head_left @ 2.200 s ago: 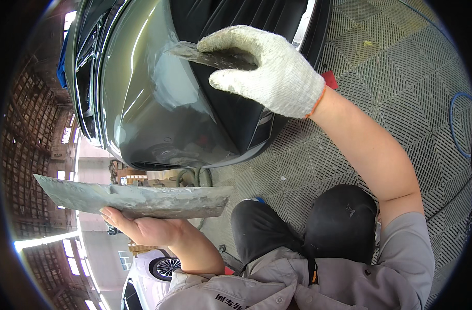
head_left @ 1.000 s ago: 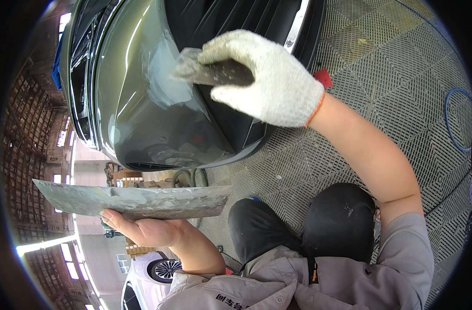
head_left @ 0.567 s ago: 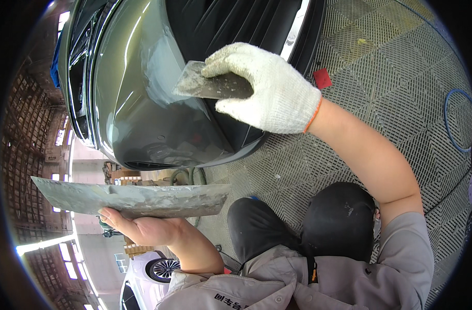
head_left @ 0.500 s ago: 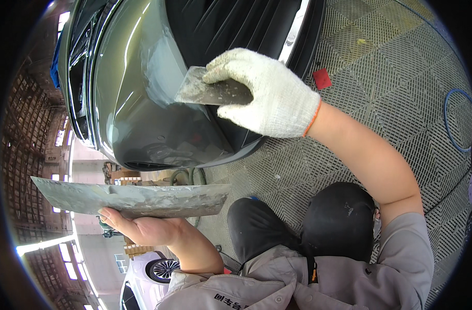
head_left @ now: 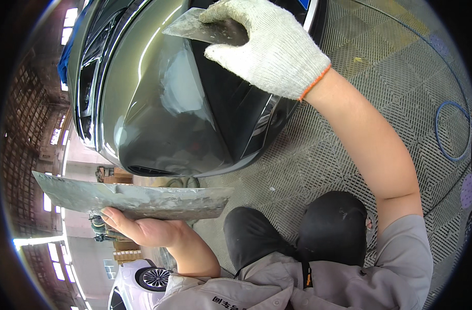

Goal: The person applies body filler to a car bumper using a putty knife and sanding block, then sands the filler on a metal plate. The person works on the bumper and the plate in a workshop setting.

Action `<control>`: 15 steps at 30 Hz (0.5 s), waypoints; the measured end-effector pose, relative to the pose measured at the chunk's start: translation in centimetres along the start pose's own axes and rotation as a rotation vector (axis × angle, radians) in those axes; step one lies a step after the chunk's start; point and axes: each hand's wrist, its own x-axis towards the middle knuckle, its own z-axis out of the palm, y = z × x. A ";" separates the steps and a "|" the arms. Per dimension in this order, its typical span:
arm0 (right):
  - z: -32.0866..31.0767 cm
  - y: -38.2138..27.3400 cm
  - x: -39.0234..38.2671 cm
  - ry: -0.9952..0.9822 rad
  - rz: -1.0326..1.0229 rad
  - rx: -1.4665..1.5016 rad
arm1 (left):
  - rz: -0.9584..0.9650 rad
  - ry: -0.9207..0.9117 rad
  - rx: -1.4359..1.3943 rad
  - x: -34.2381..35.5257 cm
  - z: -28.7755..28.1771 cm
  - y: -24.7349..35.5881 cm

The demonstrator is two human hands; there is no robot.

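Note:
My right hand (head_left: 272, 49), in a white knit glove with an orange cuff edge, grips a putty knife (head_left: 207, 27) with a wide, stained metal blade. The blade's edge is at the dark green car bumper (head_left: 143, 103), above a pale grey patch of filler (head_left: 181, 85); whether it touches cannot be told. My bare left hand (head_left: 143, 227) holds a long, smeared metal mixing plate (head_left: 138, 199) from beneath, thumb at its near edge. Grey paste lies thinly on the plate. A smaller pale smear (head_left: 118, 137) shows lower left on the bumper.
A grey grated floor (head_left: 360, 139) spreads to the right, with a blue hose (head_left: 440, 132) looped on it. My bent knees (head_left: 331, 227) are below the bumper. A white car (head_left: 143, 279) stands at the lower left, near stacked wooden pieces (head_left: 127, 256).
My right hand and the putty knife have moved up along the bumper, uncovering more of the filler patch. The view has shifted slightly. My left hand still holds the plate.

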 end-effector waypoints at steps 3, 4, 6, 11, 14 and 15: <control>1.2 0.2 -0.6 -0.120 0.081 -0.078 | 0.000 0.032 0.020 0.3 -0.4 -0.2; 1.3 0.5 -1.5 -0.134 -0.001 -0.089 | -0.012 0.039 0.015 0.3 -0.5 -0.2; 2.6 1.3 -3.4 -0.142 -0.035 -0.118 | -0.025 0.062 0.015 0.1 -0.6 -0.3; 4.1 1.5 -9.1 -0.324 0.068 -0.117 | -0.068 0.010 -0.034 -0.4 -0.3 -0.7; 2.8 0.4 -10.8 -0.318 0.185 -0.015 | -0.089 -0.022 -0.065 -0.4 -0.3 -0.8; 2.1 -0.1 -11.0 -0.320 0.242 0.027 | -0.078 -0.059 -0.093 -0.5 -0.4 -0.8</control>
